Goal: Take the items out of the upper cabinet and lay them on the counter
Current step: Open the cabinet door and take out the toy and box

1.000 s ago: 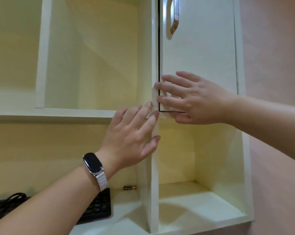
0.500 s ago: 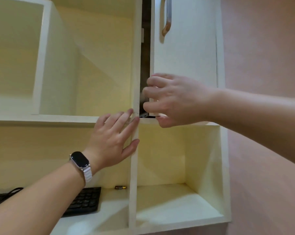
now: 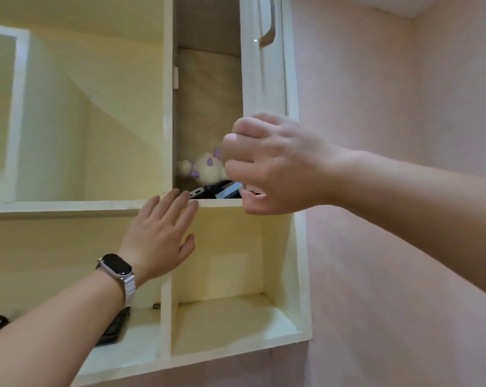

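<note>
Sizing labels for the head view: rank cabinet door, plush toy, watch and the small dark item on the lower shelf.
1. Cabinet door
2. Plush toy and watch: near alike, watch nearer the camera, so unranked
3. Small dark item

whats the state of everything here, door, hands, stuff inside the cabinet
cabinet door: swung partly open
right hand: fingers curled round the door's lower edge
left hand: open, fingers straight, at the shelf edge below the opening
plush toy: inside the compartment, untouched
dark devices: lying flat in front of the toy
watch: on the left wrist, screen dark
</note>
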`<state>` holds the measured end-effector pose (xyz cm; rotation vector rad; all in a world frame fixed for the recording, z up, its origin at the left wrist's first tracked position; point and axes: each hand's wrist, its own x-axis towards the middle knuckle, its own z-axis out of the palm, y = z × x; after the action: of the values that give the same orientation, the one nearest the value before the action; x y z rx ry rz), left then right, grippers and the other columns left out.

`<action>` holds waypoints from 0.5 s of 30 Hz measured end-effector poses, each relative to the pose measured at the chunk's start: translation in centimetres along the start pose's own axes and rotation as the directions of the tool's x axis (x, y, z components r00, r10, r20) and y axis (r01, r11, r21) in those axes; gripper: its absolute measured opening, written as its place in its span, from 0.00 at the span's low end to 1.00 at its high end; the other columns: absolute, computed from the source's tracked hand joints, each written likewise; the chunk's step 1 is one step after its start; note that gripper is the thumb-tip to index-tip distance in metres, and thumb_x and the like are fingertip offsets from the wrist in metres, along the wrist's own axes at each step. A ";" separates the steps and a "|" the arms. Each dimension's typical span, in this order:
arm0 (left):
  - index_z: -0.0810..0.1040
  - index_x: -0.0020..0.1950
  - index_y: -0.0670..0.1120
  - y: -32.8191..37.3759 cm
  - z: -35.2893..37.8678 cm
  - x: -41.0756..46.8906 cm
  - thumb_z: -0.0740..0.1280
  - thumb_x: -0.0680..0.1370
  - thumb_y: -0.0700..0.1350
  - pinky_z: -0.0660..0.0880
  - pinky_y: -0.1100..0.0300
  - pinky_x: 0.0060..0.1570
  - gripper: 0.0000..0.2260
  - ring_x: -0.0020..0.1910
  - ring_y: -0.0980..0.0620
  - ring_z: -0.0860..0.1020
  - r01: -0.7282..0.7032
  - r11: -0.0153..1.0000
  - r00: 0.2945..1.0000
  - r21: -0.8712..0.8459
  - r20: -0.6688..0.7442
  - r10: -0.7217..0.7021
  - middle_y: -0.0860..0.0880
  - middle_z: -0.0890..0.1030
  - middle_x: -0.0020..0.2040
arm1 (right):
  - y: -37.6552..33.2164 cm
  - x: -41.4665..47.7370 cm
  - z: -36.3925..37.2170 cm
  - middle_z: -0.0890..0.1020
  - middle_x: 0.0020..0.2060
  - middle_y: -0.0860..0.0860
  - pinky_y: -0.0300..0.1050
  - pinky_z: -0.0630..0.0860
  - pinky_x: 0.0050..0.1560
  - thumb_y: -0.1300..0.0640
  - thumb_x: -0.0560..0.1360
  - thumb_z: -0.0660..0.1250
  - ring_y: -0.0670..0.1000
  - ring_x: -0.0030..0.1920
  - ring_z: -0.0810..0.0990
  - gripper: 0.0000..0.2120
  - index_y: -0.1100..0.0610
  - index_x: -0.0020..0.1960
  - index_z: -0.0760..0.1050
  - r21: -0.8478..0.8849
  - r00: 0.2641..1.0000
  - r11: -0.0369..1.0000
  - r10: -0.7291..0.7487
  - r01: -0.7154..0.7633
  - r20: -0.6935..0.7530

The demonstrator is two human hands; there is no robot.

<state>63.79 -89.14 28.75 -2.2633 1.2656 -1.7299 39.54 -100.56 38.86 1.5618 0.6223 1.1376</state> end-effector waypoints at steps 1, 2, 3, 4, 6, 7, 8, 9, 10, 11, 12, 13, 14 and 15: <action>0.68 0.73 0.41 0.1 0.1 -0.1 0.55 0.76 0.57 0.64 0.40 0.67 0.30 0.71 0.38 0.67 0.005 1.000 1.000 -0.004 -0.002 -0.005 0.38 0.71 0.71 | 0.1 -1.0 -0.6 0.77 0.38 0.57 0.53 0.75 0.48 0.57 0.70 0.62 0.60 0.41 0.75 0.03 0.58 0.41 0.72 -0.004 1.000 1.000 0.021 -0.021 -0.017; 0.69 0.72 0.40 0.2 0.2 -0.1 0.55 0.75 0.56 0.64 0.40 0.67 0.30 0.71 0.38 0.67 0.008 1.000 1.000 -0.006 -0.004 -0.008 0.38 0.71 0.71 | 0.3 -2.1 -1.2 0.76 0.37 0.57 0.53 0.74 0.49 0.59 0.69 0.62 0.60 0.40 0.74 0.03 0.57 0.38 0.72 -0.019 0.999 0.999 0.042 -0.043 -0.022; 0.69 0.72 0.40 0.3 0.2 -0.1 0.55 0.75 0.56 0.64 0.40 0.67 0.30 0.70 0.38 0.67 0.012 1.000 1.000 -0.008 -0.004 -0.012 0.37 0.71 0.71 | 0.4 -3.4 -1.7 0.75 0.36 0.57 0.54 0.74 0.52 0.59 0.69 0.62 0.60 0.38 0.74 0.03 0.57 0.37 0.71 -0.042 0.998 0.997 0.060 -0.060 -0.014; 0.69 0.72 0.39 0.4 0.3 -0.1 0.55 0.75 0.55 0.64 0.40 0.67 0.30 0.70 0.38 0.67 0.016 1.000 1.000 -0.013 -0.005 -0.016 0.37 0.72 0.70 | 0.6 -4.7 -2.1 0.74 0.35 0.57 0.55 0.74 0.56 0.59 0.69 0.61 0.60 0.38 0.73 0.03 0.56 0.37 0.71 -0.070 0.997 0.994 0.080 -0.079 0.007; 0.69 0.72 0.39 0.5 0.4 -0.1 0.55 0.74 0.54 0.63 0.39 0.66 0.31 0.69 0.37 0.68 0.020 0.999 1.000 -0.024 -0.008 -0.021 0.37 0.72 0.70 | 1.0 -7.0 -2.8 0.75 0.36 0.56 0.57 0.71 0.64 0.59 0.71 0.60 0.61 0.39 0.74 0.04 0.56 0.38 0.72 -0.137 0.989 0.983 0.129 -0.118 0.072; 0.69 0.72 0.38 0.6 0.4 -0.1 0.55 0.74 0.54 0.63 0.39 0.66 0.31 0.69 0.37 0.68 0.020 0.999 1.000 -0.027 -0.011 -0.020 0.37 0.72 0.70 | 1.2 -7.8 -3.1 0.76 0.37 0.56 0.57 0.69 0.66 0.58 0.72 0.60 0.61 0.41 0.75 0.06 0.57 0.38 0.73 -0.160 0.982 0.978 0.150 -0.131 0.113; 0.69 0.72 0.38 0.6 0.5 0.0 0.55 0.74 0.54 0.63 0.39 0.66 0.31 0.69 0.37 0.68 0.018 0.999 1.000 -0.029 -0.013 -0.018 0.37 0.71 0.70 | 1.3 -8.3 -3.4 0.76 0.38 0.56 0.57 0.68 0.68 0.58 0.73 0.60 0.61 0.42 0.76 0.07 0.57 0.38 0.74 -0.173 0.975 0.975 0.165 -0.139 0.149; 0.69 0.72 0.38 0.6 0.5 0.0 0.55 0.74 0.54 0.63 0.39 0.66 0.31 0.69 0.37 0.68 0.018 0.999 1.000 -0.032 -0.014 -0.019 0.37 0.71 0.70 | 1.4 -8.6 -3.7 0.77 0.39 0.56 0.57 0.67 0.68 0.57 0.73 0.60 0.61 0.43 0.76 0.08 0.57 0.38 0.74 -0.178 0.969 0.974 0.173 -0.142 0.174; 0.69 0.72 0.38 0.6 0.5 0.0 0.55 0.73 0.54 0.63 0.39 0.66 0.31 0.69 0.37 0.68 0.021 0.999 1.000 -0.035 -0.014 -0.021 0.37 0.72 0.70 | 1.5 -8.8 -4.0 0.77 0.39 0.56 0.57 0.68 0.67 0.57 0.73 0.60 0.61 0.43 0.76 0.08 0.57 0.38 0.74 -0.180 0.965 0.973 0.178 -0.144 0.191; 0.69 0.72 0.38 0.6 0.4 0.0 0.55 0.73 0.54 0.63 0.39 0.66 0.31 0.69 0.37 0.68 0.024 0.999 1.000 -0.038 -0.013 -0.024 0.37 0.72 0.70 | 1.5 -9.0 -4.2 0.77 0.40 0.56 0.57 0.68 0.67 0.57 0.73 0.60 0.61 0.44 0.76 0.08 0.58 0.38 0.74 -0.185 0.962 0.972 0.183 -0.146 0.203; 0.69 0.72 0.38 0.7 0.4 0.0 0.55 0.73 0.54 0.63 0.39 0.66 0.31 0.69 0.37 0.68 0.026 0.999 1.000 -0.042 -0.016 -0.027 0.36 0.72 0.70 | 1.6 -9.5 -4.3 0.77 0.40 0.56 0.57 0.68 0.66 0.57 0.73 0.60 0.61 0.44 0.76 0.09 0.58 0.37 0.75 -0.194 0.957 0.969 0.192 -0.150 0.219; 0.70 0.71 0.37 0.7 0.4 -0.1 0.55 0.73 0.54 0.63 0.38 0.65 0.31 0.68 0.37 0.69 0.028 0.998 0.999 -0.048 -0.020 -0.029 0.36 0.72 0.69 | 1.7 -10.0 -4.5 0.77 0.40 0.56 0.57 0.69 0.65 0.57 0.73 0.60 0.61 0.45 0.76 0.09 0.58 0.37 0.75 -0.205 0.948 0.966 0.206 -0.157 0.243; 0.70 0.71 0.37 0.8 0.5 -0.1 0.55 0.73 0.54 0.64 0.38 0.65 0.31 0.68 0.37 0.69 0.030 0.998 0.999 -0.053 -0.023 -0.032 0.36 0.72 0.69 | 1.9 -10.7 -4.7 0.77 0.40 0.56 0.57 0.69 0.64 0.57 0.73 0.59 0.61 0.45 0.76 0.10 0.58 0.37 0.75 -0.217 0.936 0.961 0.226 -0.169 0.271; 0.70 0.71 0.37 0.8 0.6 -0.1 0.55 0.72 0.54 0.64 0.38 0.65 0.31 0.68 0.36 0.69 0.033 0.998 0.999 -0.059 -0.026 -0.035 0.36 0.72 0.69 | 2.0 -11.4 -4.9 0.77 0.40 0.55 0.56 0.69 0.63 0.56 0.73 0.59 0.61 0.45 0.76 0.10 0.58 0.37 0.76 -0.235 0.919 0.954 0.252 -0.185 0.302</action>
<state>63.82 -89.88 28.09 -2.3147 1.3078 -1.7627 30.14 -108.65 36.72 1.6242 0.1039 1.0338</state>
